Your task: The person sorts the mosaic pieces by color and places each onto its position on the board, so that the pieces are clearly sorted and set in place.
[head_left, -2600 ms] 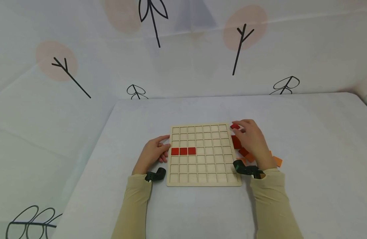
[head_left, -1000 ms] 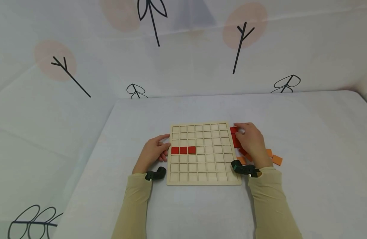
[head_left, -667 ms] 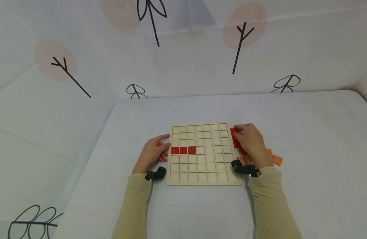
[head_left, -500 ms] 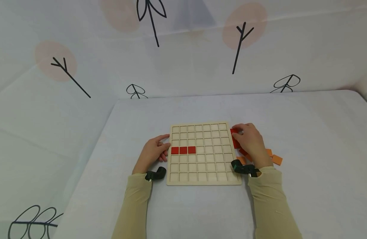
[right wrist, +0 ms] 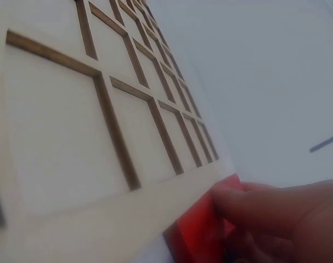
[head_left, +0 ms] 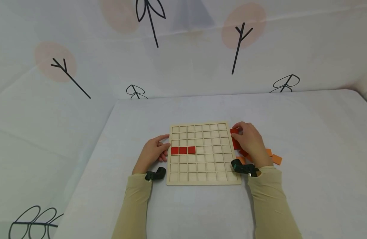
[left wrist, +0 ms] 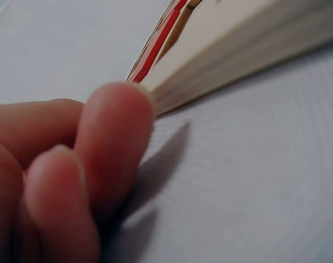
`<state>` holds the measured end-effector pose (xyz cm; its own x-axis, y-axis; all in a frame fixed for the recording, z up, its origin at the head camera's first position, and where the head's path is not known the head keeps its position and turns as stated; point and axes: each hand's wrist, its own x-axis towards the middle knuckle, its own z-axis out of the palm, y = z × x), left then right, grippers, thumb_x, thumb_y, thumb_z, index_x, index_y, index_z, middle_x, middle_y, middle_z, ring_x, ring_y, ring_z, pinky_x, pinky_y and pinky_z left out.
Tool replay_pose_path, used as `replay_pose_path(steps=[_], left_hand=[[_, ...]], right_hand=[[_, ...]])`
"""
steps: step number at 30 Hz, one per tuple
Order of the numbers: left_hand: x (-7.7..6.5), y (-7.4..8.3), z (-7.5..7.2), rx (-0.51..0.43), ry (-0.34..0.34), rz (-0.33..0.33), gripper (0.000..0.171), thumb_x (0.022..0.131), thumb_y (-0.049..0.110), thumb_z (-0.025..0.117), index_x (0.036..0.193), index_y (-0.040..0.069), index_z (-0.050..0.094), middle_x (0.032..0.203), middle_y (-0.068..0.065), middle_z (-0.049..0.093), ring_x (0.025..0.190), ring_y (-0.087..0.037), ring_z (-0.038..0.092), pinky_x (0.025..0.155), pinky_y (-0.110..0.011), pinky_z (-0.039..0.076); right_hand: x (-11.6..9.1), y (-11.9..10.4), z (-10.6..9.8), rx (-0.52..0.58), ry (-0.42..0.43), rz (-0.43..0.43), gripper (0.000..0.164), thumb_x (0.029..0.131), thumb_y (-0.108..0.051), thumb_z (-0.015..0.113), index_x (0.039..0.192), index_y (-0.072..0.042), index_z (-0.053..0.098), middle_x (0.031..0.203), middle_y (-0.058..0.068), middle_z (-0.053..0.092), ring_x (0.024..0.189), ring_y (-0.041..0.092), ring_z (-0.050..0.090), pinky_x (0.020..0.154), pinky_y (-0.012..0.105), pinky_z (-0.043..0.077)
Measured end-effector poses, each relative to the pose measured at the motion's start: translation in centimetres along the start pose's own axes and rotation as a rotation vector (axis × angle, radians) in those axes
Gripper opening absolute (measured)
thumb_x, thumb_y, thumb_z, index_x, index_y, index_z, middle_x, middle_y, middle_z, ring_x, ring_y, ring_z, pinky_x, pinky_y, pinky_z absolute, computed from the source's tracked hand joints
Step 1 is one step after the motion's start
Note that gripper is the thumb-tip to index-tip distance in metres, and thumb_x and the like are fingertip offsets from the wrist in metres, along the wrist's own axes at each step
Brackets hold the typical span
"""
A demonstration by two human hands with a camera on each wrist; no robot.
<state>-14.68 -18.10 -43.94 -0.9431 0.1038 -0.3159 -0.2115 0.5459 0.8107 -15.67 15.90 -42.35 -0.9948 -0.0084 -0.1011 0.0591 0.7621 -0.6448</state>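
A pale wooden grid board [head_left: 203,183] lies on the white table, with three red square tiles [head_left: 183,150] side by side in one row from its left edge. My left hand [head_left: 152,151] rests at the board's left edge, index finger and thumb reaching to the rim, the other fingers loosely bent. Just past the board's right edge, my right hand [head_left: 250,138] pinches a red tile [head_left: 234,131] between thumb and index finger. In the right wrist view the thumb [right wrist: 248,205] lies over the top of a red tile [right wrist: 202,233], close beside the board's rim.
Under and in front of the right hand lie more red tiles [head_left: 236,145] and several orange tiles [head_left: 277,159], partly hidden by the hand and wrist. The patterned cloth [head_left: 183,66] rises behind the table's far edge.
From holding a tilted red tile by the board's far right corner, my right hand has come down and slightly nearer, over the red tiles there. The left hand and board have stayed put.
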Motion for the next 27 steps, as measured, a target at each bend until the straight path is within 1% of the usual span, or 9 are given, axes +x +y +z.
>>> replay_pose_path(steps=[7, 13, 17, 20, 22, 25, 27], left_hand=[[-0.04, -0.09, -0.03, -0.013, -0.003, -0.006, 0.046, 0.086, 0.03, 0.06, 0.129, 0.028, 0.046, 0.065, -0.011, 0.059, 0.05, -0.024, 0.059, 0.047, -0.032, 0.049], [-0.06, 0.03, -0.04, -0.018, -0.001, -0.012, 0.045, 0.085, 0.03, 0.06, 0.128, 0.029, 0.046, 0.066, -0.011, 0.059, 0.05, -0.025, 0.059, 0.047, -0.032, 0.049], [-0.11, 0.13, -0.03, -0.013, 0.002, -0.01, 0.046, 0.085, 0.029, 0.06, 0.129, 0.028, 0.046, 0.066, -0.01, 0.059, 0.05, -0.024, 0.059, 0.047, -0.031, 0.049], [-0.13, 0.17, -0.04, -0.01, 0.002, -0.012, 0.046, 0.085, 0.029, 0.06, 0.129, 0.027, 0.046, 0.066, -0.01, 0.059, 0.05, -0.024, 0.059, 0.047, -0.031, 0.049], [-0.14, 0.2, -0.05, -0.011, 0.0, -0.016, 0.046, 0.086, 0.029, 0.06, 0.129, 0.027, 0.046, 0.066, -0.01, 0.059, 0.05, -0.024, 0.059, 0.047, -0.031, 0.049], [-0.11, 0.2, -0.07, -0.009, -0.002, -0.018, 0.046, 0.086, 0.029, 0.06, 0.129, 0.028, 0.046, 0.066, -0.01, 0.059, 0.05, -0.024, 0.059, 0.047, -0.031, 0.049], [-0.12, 0.21, -0.08, -0.009, -0.002, -0.019, 0.045, 0.086, 0.029, 0.06, 0.129, 0.028, 0.046, 0.066, -0.01, 0.059, 0.05, -0.024, 0.059, 0.047, -0.031, 0.049]], right_hand=[[-0.05, 0.01, -0.15, 0.043, 0.008, 0.018, 0.026, 0.091, -0.02, 0.052, 0.113, -0.007, 0.052, 0.107, 0.017, 0.054, 0.098, 0.033, 0.049, 0.079, 0.046, 0.042], [-0.09, -0.09, -0.12, 0.055, 0.047, 0.009, 0.028, 0.091, -0.023, 0.051, 0.114, -0.008, 0.054, 0.105, 0.014, 0.055, 0.096, 0.031, 0.05, 0.074, 0.043, 0.043], [-0.1, -0.12, -0.24, 0.064, 0.059, 0.017, 0.031, 0.091, -0.026, 0.05, 0.117, -0.009, 0.054, 0.105, 0.014, 0.055, 0.096, 0.031, 0.05, 0.074, 0.043, 0.044], [-0.13, -0.19, -0.38, 0.074, 0.055, 0.03, 0.036, 0.092, -0.032, 0.048, 0.118, -0.009, 0.053, 0.103, 0.015, 0.056, 0.092, 0.03, 0.05, 0.072, 0.042, 0.044], [-0.2, -0.34, -0.46, 0.083, 0.051, 0.038, 0.039, 0.091, -0.037, 0.047, 0.118, -0.009, 0.053, 0.1, 0.015, 0.057, 0.087, 0.029, 0.051, 0.069, 0.039, 0.044], [-0.27, -0.59, -0.5, 0.091, 0.051, 0.045, 0.038, 0.09, -0.037, 0.049, 0.117, -0.011, 0.054, 0.093, 0.012, 0.059, 0.077, 0.025, 0.053, 0.061, 0.034, 0.045], [-0.27, -0.68, -0.51, 0.084, 0.042, 0.033, 0.036, 0.09, -0.037, 0.05, 0.116, -0.012, 0.055, 0.089, 0.01, 0.059, 0.073, 0.022, 0.054, 0.059, 0.032, 0.044]])
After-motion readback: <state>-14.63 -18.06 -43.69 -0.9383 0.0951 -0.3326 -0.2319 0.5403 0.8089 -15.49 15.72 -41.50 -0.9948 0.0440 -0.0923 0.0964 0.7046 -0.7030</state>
